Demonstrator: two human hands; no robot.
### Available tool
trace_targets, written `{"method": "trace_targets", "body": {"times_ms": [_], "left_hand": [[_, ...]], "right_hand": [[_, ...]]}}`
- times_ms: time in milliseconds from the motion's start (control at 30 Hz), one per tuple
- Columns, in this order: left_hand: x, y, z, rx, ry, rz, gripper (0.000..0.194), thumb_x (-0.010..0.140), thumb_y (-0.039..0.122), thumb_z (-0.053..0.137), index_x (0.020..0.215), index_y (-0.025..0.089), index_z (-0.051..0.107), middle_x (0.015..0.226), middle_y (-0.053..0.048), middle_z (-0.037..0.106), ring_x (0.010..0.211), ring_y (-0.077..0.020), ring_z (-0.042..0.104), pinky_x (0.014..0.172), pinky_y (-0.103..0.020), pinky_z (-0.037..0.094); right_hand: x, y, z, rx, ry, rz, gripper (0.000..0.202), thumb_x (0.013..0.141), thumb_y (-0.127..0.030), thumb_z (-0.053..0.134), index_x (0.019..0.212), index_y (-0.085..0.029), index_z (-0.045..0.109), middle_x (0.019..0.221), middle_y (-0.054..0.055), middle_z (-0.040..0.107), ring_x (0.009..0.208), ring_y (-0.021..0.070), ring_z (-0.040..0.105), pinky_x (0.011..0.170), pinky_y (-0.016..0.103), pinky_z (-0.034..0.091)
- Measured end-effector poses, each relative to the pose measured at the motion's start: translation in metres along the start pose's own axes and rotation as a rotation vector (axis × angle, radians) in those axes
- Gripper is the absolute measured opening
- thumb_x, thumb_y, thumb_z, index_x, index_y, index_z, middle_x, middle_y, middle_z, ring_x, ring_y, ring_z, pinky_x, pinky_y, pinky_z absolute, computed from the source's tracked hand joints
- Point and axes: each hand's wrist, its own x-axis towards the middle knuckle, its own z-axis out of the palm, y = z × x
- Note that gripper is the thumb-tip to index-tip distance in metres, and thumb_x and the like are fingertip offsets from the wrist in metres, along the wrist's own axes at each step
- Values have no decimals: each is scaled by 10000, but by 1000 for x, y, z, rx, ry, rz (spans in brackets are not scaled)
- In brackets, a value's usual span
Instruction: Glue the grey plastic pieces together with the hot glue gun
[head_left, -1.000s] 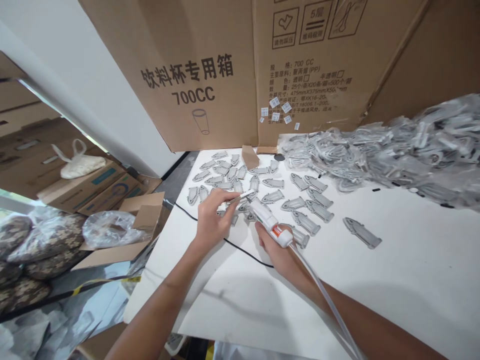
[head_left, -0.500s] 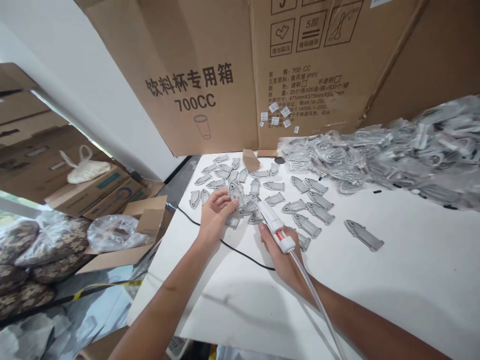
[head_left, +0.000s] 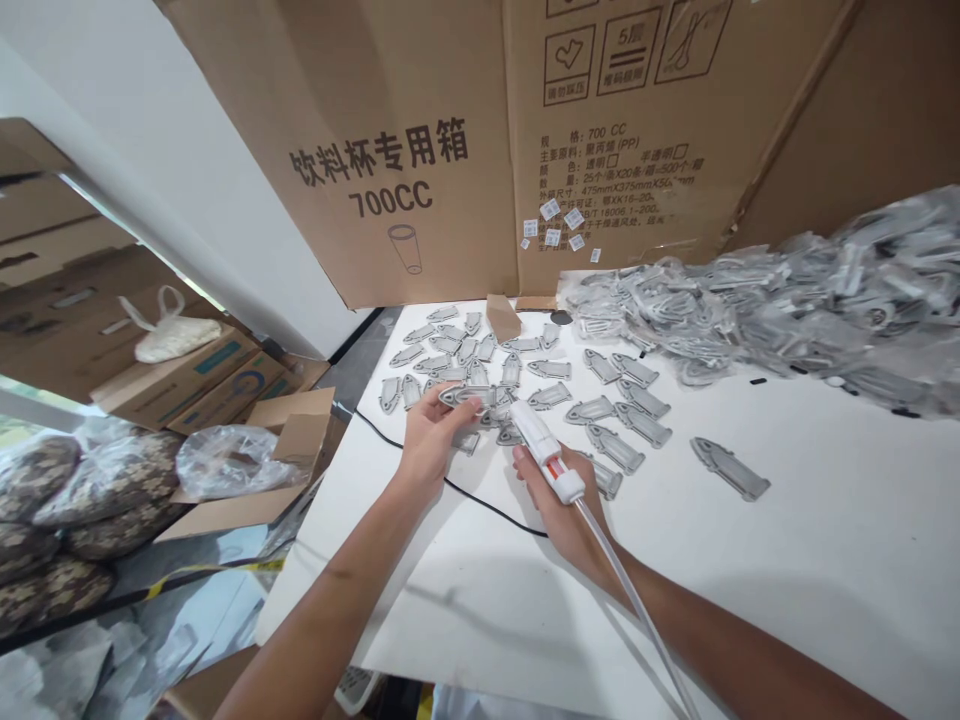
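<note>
Between thumb and fingers, my left hand (head_left: pixel 429 437) pinches a grey plastic part (head_left: pixel 466 396), held nearly level above the table. My right hand (head_left: pixel 559 492) is wrapped round a white pen-like tool (head_left: pixel 546 450) with a clear tube running from its rear end. The tool's tip points up and left, just right of the held part; whether they touch is hard to tell. Many similar grey parts lie flat around both hands, among them one alone at the right (head_left: pixel 730 468).
Bagged grey parts (head_left: pixel 675 310) are heaped at the back right of the white table (head_left: pixel 450 620). A large cardboard box (head_left: pixel 405 90) stands behind. A black cable (head_left: pixel 487 508) crosses the table under my left wrist. Open cartons and bags are at the left.
The grey part in my left hand has turned from steeply tilted to nearly level. My right hand and the tool have shifted slightly left.
</note>
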Motion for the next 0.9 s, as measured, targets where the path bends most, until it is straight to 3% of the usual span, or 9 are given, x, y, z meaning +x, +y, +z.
{"method": "trace_targets", "body": {"times_ms": [200, 333, 467, 900], "left_hand": [[0, -2, -1, 8, 50, -28, 516, 636, 380, 976, 1031, 200, 698, 817, -16, 728, 768, -174, 694, 785, -321, 568], [-1, -4, -2, 46, 17, 33, 465, 705, 373, 940, 1093, 216, 736, 963, -29, 726, 815, -151, 683, 823, -306, 569], [-3, -4, -1, 63, -18, 109, 374, 747, 364, 907, 1065, 229, 764, 1154, -42, 689, 860, -138, 666, 863, -315, 590], [-6, -3, 3, 97, -20, 141, 334, 739, 352, 903, 1002, 215, 749, 1065, -50, 712, 925, -181, 673, 815, -314, 601]], "right_hand": [[3, 2, -1, -98, -21, -132, 318, 983, -466, 629, 793, -211, 633, 699, -1, 631, 651, 182, 578, 639, 282, 433], [3, 5, -1, -111, -40, -161, 293, 971, -428, 648, 775, -213, 616, 711, -1, 641, 675, 194, 609, 668, 288, 444], [4, 2, -1, -100, -67, -172, 296, 969, -428, 648, 771, -211, 609, 711, -4, 627, 677, 192, 605, 676, 287, 445], [3, -4, 0, -159, -50, -174, 337, 975, -456, 608, 741, -215, 574, 682, -15, 578, 619, 168, 533, 611, 276, 399]]}}
